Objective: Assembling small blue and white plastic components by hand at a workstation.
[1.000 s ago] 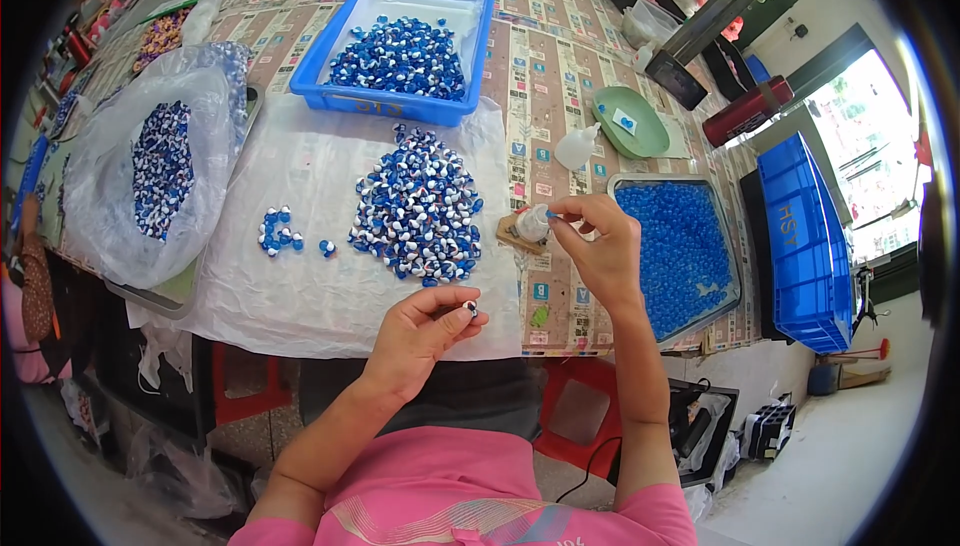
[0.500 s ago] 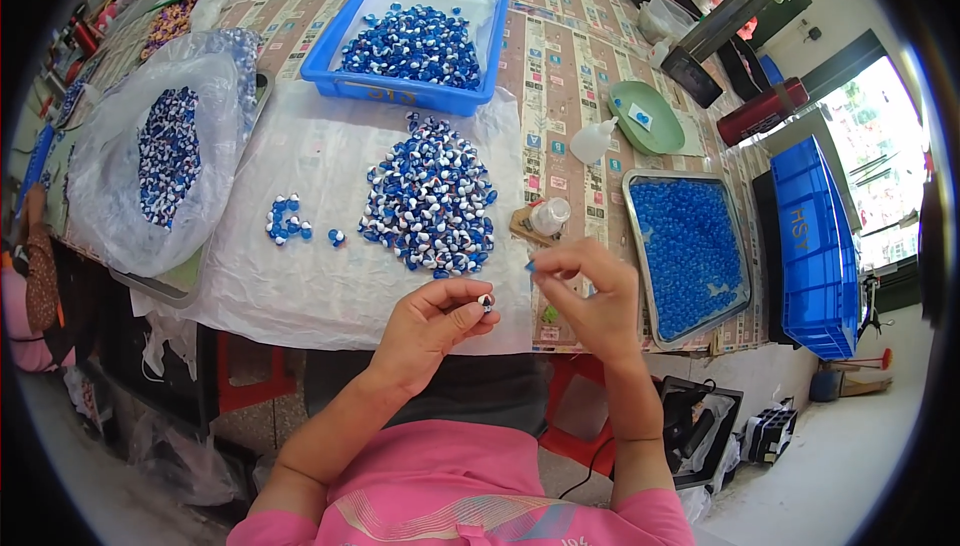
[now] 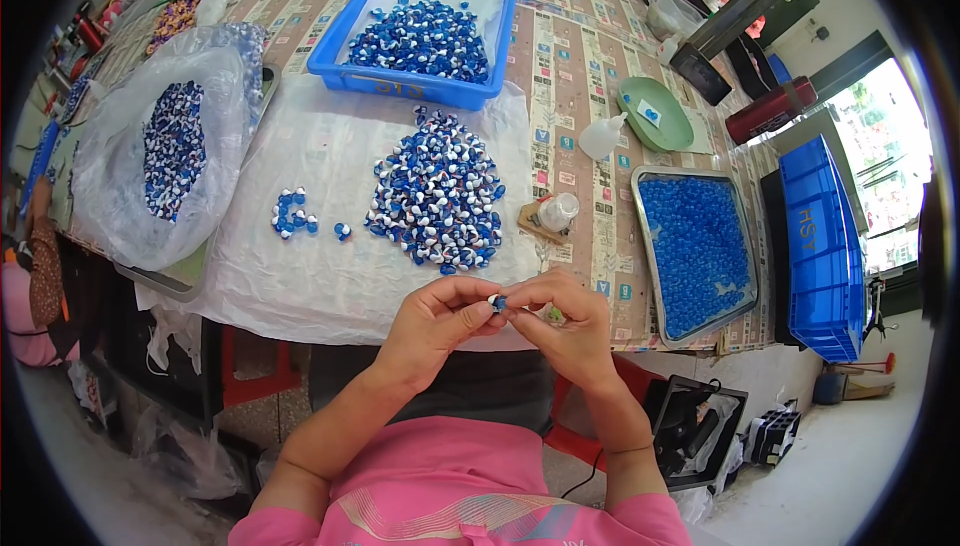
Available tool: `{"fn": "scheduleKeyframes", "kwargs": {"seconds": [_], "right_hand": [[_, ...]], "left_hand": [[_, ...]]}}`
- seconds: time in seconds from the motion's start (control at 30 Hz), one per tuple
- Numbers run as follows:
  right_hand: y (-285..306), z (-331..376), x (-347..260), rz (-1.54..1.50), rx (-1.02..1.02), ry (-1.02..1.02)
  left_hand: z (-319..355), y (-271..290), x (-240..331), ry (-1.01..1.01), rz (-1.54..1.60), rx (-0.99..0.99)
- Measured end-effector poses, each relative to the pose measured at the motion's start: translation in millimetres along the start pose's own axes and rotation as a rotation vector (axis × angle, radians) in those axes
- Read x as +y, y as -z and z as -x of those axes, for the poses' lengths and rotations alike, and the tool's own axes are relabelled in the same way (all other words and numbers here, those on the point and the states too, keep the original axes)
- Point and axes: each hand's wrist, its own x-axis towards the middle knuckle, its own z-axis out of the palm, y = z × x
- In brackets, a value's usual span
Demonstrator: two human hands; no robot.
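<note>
My left hand pinches a small white-and-blue bead-like piece between thumb and fingertips, above the near edge of the white sheet. My right hand is closed too, its thumb and forefinger meeting the same piece from the right. A blue part shows at the fingertips there; the exact join is hidden. Just beyond my hands lies a large heap of blue-and-white pieces on the white sheet. To its left are a small cluster of similar pieces and a little group apart from it.
A metal tray of clear blue pieces sits at the right. Beyond the heap stands a blue bin of more pieces. An open plastic bag lies left. A small bottle, squeeze bottle and green plate stand right of the heap.
My right hand, which held a small blue piece away to the right, has come down and left to meet the piece in my left hand. The view has shifted slightly.
</note>
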Motion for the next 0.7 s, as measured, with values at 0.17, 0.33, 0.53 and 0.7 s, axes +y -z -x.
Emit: {"fn": "scheduleKeyframes", "kwargs": {"seconds": [0.17, 0.33, 0.53, 0.7], "right_hand": [[1.5, 0.2, 6.1, -0.004, -0.025, 0.029], [6.4, -4.5, 5.3, -0.033, -0.098, 0.018], [10.7, -1.6, 5.5, -0.055, -0.099, -0.029], [29.1, 4.7, 5.7, -0.026, -0.097, -0.014]], "left_hand": [[0.3, 3.0, -0.8, 0.002, -0.013, 0.011], [1.8, 3.6, 0.7, 0.037, -0.057, 0.062], [-1.7, -1.8, -1.6, 0.062, -0.013, 0.063], [1.0, -11.6, 3.1, 0.055, -0.100, 0.085]]}}
